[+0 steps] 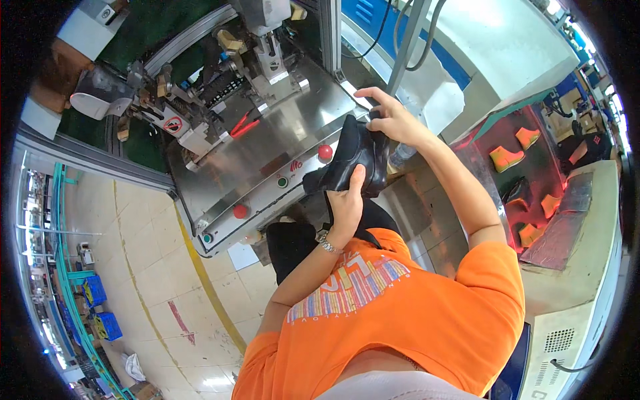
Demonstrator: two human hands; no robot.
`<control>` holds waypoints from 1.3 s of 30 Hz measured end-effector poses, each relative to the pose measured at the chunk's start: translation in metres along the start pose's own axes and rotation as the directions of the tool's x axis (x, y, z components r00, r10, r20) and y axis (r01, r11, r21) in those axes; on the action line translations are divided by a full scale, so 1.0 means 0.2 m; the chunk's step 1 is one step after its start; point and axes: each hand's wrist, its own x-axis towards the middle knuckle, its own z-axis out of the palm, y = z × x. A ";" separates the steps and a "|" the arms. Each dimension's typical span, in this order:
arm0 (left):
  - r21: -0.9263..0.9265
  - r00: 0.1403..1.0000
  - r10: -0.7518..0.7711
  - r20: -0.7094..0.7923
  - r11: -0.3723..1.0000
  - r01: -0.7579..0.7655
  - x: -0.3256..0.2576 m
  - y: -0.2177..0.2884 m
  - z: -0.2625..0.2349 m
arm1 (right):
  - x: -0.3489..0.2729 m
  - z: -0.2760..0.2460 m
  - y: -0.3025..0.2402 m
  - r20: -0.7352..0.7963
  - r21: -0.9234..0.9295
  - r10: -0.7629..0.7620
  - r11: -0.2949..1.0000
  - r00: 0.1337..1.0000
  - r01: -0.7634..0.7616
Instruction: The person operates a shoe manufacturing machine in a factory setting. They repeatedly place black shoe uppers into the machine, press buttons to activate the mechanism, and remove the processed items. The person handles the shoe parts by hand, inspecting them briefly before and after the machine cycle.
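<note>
Left grip (348, 203) clamps a black boot (348, 157); my right grip (379, 110) sits at its top, I can't tell if pinching. Blue crates (97, 291) to my left, contents unclear.

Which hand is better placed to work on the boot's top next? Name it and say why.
Probably the right hand: it is at the boot's top, fingers spread. The left hand grips lower down, thumb across the side, so it seems better kept for support.
</note>
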 end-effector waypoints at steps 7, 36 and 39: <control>-0.662 0.908 -0.333 0.253 0.626 0.413 0.10 0.12 -0.06 | 0.01 -0.08 -0.06 0.056 0.304 0.018 0.952 0.998 -0.034; -0.666 0.717 -0.481 0.505 0.311 0.678 0.10 0.02 -0.05 | -0.02 -0.32 -0.23 0.006 0.167 -0.272 0.949 0.962 0.267; -0.641 0.690 -0.447 0.570 0.284 0.713 0.14 -0.06 -0.03 | 0.00 -0.36 -0.25 0.057 0.148 -0.292 0.948 0.955 0.281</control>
